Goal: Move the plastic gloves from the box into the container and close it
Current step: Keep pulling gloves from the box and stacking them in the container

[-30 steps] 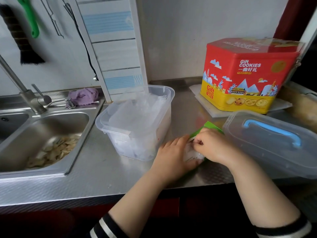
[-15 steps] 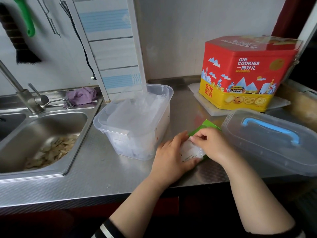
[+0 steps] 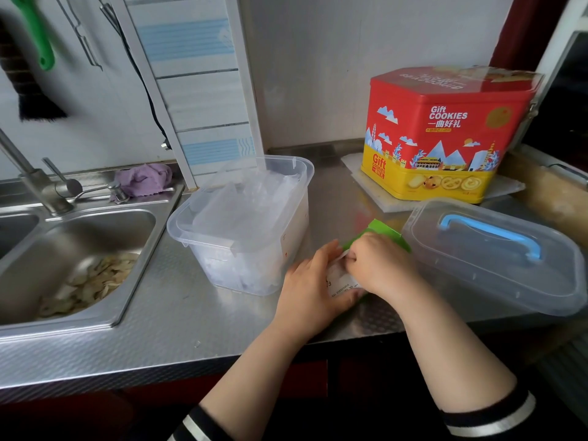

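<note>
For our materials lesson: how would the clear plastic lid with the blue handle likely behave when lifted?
The clear plastic lid with the blue handle looks thin and hollow, so probably light. Its moulded rim suggests it is fairly stiff. Its smooth surface may slip, so the handle seems the safest grip.

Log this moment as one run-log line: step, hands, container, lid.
step: pulling gloves from box | left hand: steadies box | right hand: pinches gloves | container: open, partly filled | lid: off, on counter
</note>
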### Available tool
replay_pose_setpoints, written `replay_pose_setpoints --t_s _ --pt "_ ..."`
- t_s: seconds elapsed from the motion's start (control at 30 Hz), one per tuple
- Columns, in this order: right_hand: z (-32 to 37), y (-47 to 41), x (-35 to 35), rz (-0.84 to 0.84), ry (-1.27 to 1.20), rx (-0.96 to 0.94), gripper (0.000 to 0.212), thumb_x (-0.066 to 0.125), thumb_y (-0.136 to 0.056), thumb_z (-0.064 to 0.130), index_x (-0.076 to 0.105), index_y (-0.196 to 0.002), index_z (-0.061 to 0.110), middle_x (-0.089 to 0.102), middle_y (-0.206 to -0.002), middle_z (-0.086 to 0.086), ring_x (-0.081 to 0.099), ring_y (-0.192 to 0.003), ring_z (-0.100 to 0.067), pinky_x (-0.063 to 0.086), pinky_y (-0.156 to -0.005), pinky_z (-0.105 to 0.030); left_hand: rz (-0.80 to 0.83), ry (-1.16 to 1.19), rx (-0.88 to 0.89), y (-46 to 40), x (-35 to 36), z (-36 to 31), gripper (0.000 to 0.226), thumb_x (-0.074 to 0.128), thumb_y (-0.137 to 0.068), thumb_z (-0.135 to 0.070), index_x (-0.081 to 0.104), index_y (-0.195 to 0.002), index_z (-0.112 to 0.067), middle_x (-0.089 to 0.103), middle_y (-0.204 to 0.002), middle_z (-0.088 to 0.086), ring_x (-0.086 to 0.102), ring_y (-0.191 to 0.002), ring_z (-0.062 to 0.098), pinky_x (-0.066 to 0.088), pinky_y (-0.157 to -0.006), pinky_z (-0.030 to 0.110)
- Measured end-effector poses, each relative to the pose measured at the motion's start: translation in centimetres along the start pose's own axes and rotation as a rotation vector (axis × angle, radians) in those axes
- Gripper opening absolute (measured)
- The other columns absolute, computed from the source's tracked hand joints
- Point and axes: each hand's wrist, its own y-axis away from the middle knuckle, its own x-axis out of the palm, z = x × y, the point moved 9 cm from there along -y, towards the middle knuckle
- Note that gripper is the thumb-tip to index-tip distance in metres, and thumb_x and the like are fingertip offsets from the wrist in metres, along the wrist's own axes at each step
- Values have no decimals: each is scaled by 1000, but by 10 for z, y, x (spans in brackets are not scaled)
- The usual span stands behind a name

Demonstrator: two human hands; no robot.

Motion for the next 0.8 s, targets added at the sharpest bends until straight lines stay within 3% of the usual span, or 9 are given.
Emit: replay_pose_setpoints --t_s 0.07,0.13,0.23,0.37,0.47,0.6,0.67,0.73,0.8 --pt "-6 0 3 4 -78 8 35 51 -90 23 43 -57 16 45 -72 -1 48 -73 -27 31 -50 -31 8 -7 -5 0 0 -1 86 55 -70 -72 42 -140 -23 59 -131 -14 58 -116 14 42 -99 36" --pt "-13 1 5 24 -190 24 34 57 -90 27 52 -59 13 51 -65 -1 52 -70 -27 40 -55 -32 17 -14 -12 0 0 -2 88 54 -69 -73 42 -141 -24 59 -132 -15 57 -116 13 41 -100 33" --pt "-20 -1 11 66 -368 30 26 63 -90 35 64 -76 14 63 -71 0 59 -73 -23 48 -66 -36 28 -24 -12 0 -1 -3 88 52 -69 -74 42 -140 -24 58 -133 -14 57 -116 13 41 -99 33" --pt "-21 -2 3 151 -726 -23 24 62 -94 29 58 -71 21 50 -67 9 47 -68 -9 36 -65 -27 54 -44 -8 -1 -2 -4 85 49 -68 -73 42 -139 -26 58 -131 -13 55 -116 13 42 -97 32" --pt "-15 4 -7 232 -868 -80 22 57 -96 24 62 -76 16 50 -70 7 44 -67 -4 36 -69 -23 69 -51 -7 -1 -2 -4 84 48 -67 -71 40 -139 -28 57 -130 -14 55 -115 13 42 -96 33" --pt "-19 1 -18 107 -805 -81 13 60 -92 38 64 -93 25 58 -90 10 53 -80 -4 45 -81 -27 86 -59 -19 -1 -1 -5 90 46 -66 -73 35 -143 -27 56 -130 -12 54 -115 12 39 -97 31" --pt "-22 -1 -18 100 -639 -103 27 65 -84 50 62 -103 32 51 -105 13 52 -92 -1 43 -87 -27 81 -50 -16 0 -1 -5 89 52 -69 -71 34 -143 -26 55 -132 -12 53 -117 12 38 -97 30" --pt "-19 -1 -8 154 -497 -141 27 70 -78 51 63 -96 32 48 -111 11 51 -101 -7 41 -92 -29 84 -52 -22 0 -1 -4 85 65 -74 -62 33 -144 -25 53 -135 -12 51 -121 13 34 -98 29" --pt "-16 0 -7 101 -493 -174 14 73 -82 38 65 -79 27 52 -107 9 53 -101 -13 42 -93 -29 86 -68 -30 0 -1 -3 84 71 -78 -54 31 -146 -25 52 -137 -9 50 -123 14 32 -99 28"
